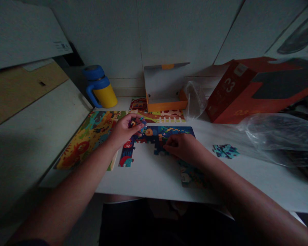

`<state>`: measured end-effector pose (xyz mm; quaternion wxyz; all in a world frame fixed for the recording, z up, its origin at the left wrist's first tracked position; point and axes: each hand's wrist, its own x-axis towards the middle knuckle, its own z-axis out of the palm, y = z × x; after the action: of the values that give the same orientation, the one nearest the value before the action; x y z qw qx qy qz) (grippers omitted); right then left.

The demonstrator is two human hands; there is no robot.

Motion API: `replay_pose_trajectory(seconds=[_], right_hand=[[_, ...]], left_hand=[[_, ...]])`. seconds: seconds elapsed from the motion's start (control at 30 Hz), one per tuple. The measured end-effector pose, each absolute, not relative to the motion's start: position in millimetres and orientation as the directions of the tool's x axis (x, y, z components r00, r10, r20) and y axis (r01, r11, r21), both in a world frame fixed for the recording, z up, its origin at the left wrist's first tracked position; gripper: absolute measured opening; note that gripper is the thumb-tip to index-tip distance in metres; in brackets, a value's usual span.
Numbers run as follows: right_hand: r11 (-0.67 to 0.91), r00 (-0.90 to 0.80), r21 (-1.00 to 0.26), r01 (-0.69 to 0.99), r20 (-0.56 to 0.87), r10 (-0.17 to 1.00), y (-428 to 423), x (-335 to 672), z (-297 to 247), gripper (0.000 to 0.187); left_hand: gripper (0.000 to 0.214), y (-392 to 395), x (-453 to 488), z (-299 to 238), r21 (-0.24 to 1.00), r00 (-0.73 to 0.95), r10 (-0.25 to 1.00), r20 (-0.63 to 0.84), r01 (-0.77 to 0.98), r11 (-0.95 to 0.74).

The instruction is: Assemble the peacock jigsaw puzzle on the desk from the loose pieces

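A partly assembled dark blue jigsaw puzzle [166, 131] lies on the white table, with a gap in its lower middle. My left hand [123, 130] is closed around a few puzzle pieces [143, 121], held above the puzzle's upper left part. The fingers of my right hand [181, 145] are pinched together at the inner edge of the puzzle, beside a dark piece [157, 149]. Whatever lies between those fingertips is hidden. Below my right wrist, the puzzle's lower right part [187, 176] is partly covered by the forearm.
A yellow puzzle [92, 136] lies to the left, and a farm puzzle [169, 116] behind. At the back stand a blue-yellow mug [105, 94] and an open orange box [166, 105]. Loose pieces [225, 151], a red box [228, 92] and a plastic bag [279, 133] are right.
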<state>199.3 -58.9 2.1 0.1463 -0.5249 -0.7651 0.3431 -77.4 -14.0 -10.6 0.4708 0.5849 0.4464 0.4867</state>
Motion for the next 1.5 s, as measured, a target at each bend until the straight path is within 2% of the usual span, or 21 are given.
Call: replay_pose_trajectory(seconds=[0.13,0.27,0.5,0.73,0.87,0.97,1.07,1.13,1.27,1.5], right_hand=[[0.431,-0.490,-0.584,0.688,0.065,0.869,-61.7,196.6,6.2,0.021],[0.582,-0.606,-0.461,0.670,0.112,0.787,-60.5,196.1,0.1,0.041],[0.626,-0.653,-0.456,0.633,0.120,0.748,-57.7,196.4,-3.6,0.036],[0.571,-0.638,-0.510,0.644,0.056,0.768,-52.9,198.6,-2.9,0.027],[0.636,-0.684,-0.498,0.589,0.111,0.721,-54.3,198.6,-0.6,0.016],[0.573,-0.584,-0.559,0.600,0.185,0.791,-58.6,193.6,3.2,0.012],[0.415,-0.383,-0.702,0.579,0.215,0.898,-61.4,186.8,5.4,0.017],[0.351,-0.316,-0.765,0.540,0.202,0.927,-61.3,183.2,5.5,0.023],[0.273,-0.303,-0.814,0.512,0.127,0.945,-57.6,180.3,1.6,0.024],[0.138,-0.299,-0.925,0.354,0.028,0.954,-48.1,184.3,-15.9,0.023]], left_hand=[[0.045,-14.5,-77.6,-10.1,0.983,0.120,0.981,0.150,0.084,-0.161],[0.043,-14.1,-78.1,-10.7,0.981,0.135,0.979,0.152,0.101,-0.166],[0.046,-14.8,-77.9,-11.6,0.987,0.148,0.980,0.130,0.076,-0.142],[0.048,-16.9,-74.5,-9.5,0.989,0.176,0.977,0.117,0.073,-0.132],[0.047,-17.6,-73.3,-10.3,0.991,0.194,0.975,0.106,0.060,-0.119],[0.049,-19.6,-70.7,-10.3,0.988,0.224,0.969,0.107,0.085,-0.129],[0.052,-23.7,-65.1,-10.9,0.983,0.306,0.947,0.097,0.120,-0.139],[0.053,-27.2,-60.5,-12.5,0.985,0.393,0.916,0.078,0.113,-0.132],[0.057,-33.8,-53.9,-16.4,0.977,0.500,0.865,0.050,0.153,-0.145],[0.064,-34.6,-56.4,-16.0,0.977,0.520,0.853,0.047,0.152,-0.147]])
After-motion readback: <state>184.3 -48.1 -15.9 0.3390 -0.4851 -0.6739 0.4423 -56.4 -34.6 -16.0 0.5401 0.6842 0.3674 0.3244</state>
